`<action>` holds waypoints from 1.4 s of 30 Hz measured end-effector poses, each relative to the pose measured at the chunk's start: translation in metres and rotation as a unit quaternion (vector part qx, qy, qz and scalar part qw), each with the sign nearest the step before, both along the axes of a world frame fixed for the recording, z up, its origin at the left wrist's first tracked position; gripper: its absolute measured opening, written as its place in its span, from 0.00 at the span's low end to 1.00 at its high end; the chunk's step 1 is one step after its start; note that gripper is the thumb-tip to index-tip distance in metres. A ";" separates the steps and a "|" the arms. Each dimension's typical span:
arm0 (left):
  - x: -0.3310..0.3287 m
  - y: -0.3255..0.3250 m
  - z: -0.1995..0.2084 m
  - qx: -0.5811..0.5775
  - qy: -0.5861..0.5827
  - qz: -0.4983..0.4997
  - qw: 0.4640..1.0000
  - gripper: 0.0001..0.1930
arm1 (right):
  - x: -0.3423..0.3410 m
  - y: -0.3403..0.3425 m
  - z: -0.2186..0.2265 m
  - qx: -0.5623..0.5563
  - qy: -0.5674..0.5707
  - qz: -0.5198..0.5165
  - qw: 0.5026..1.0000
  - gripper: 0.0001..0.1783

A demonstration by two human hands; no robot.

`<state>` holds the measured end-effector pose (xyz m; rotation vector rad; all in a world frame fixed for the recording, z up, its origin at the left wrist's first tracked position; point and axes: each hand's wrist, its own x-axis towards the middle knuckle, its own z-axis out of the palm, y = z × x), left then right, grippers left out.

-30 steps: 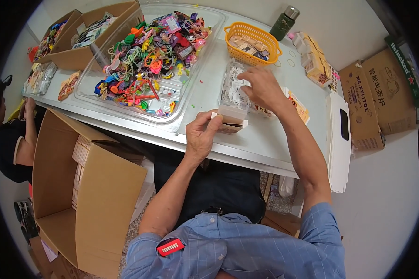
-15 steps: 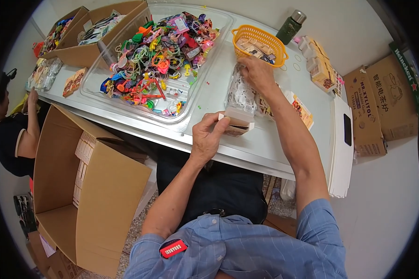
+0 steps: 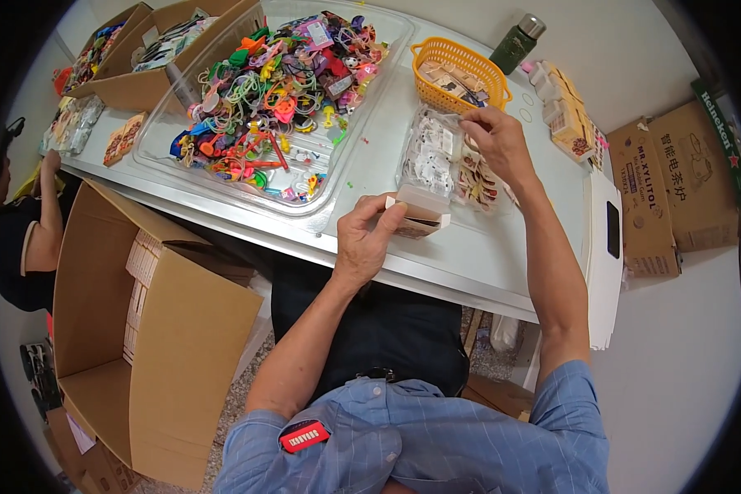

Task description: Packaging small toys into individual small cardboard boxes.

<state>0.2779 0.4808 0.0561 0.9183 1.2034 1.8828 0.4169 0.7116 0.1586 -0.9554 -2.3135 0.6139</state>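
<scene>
My left hand [image 3: 364, 239] grips a small cardboard box [image 3: 418, 224] at the table's near edge, its thumb on the side and the top flaps standing up. My right hand [image 3: 500, 146] hovers just below the yellow basket [image 3: 459, 100], fingers bent and drawn together; whether something small is between them I cannot make out. Under and beside that hand lie a clear bag of white packets with dark print [image 3: 431, 152] and a pile of red, yellow and brown patterned pieces [image 3: 477, 183]. Flat printed pieces lie inside the basket.
Left of the bags stands a clear plastic tub [image 3: 331, 191] heaped with colourful small toys. A large open carton [image 3: 185, 362] holds stacked boxes beside me. At the back are a green bottle [image 3: 514, 46] and small boxes [image 3: 570, 123]. Another person [image 3: 33, 218] works at far left.
My right hand has moved right, away from the white packets, uncovering them and the patterned pieces. My left hand keeps its hold on the small box in nearly the same place.
</scene>
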 end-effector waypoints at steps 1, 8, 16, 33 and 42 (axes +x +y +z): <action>0.000 -0.001 -0.001 -0.005 0.014 0.003 1.000 0.15 | 0.004 -0.005 0.004 -0.073 0.037 0.010 0.997 0.11; 0.003 0.003 -0.001 -0.011 -0.023 0.005 1.000 0.14 | 0.025 -0.053 0.029 -0.197 0.094 0.035 0.975 0.11; 0.003 0.003 -0.002 -0.017 -0.028 0.011 0.999 0.14 | 0.026 -0.117 0.037 -0.061 0.048 0.148 0.986 0.04; 0.003 0.004 0.003 0.016 0.051 0.032 0.998 0.14 | -0.027 -0.111 0.075 0.015 0.011 0.137 0.990 0.11; -0.002 -0.001 0.013 -0.007 0.105 0.024 0.994 0.11 | -0.214 -0.048 0.031 0.146 -0.255 0.359 0.886 0.13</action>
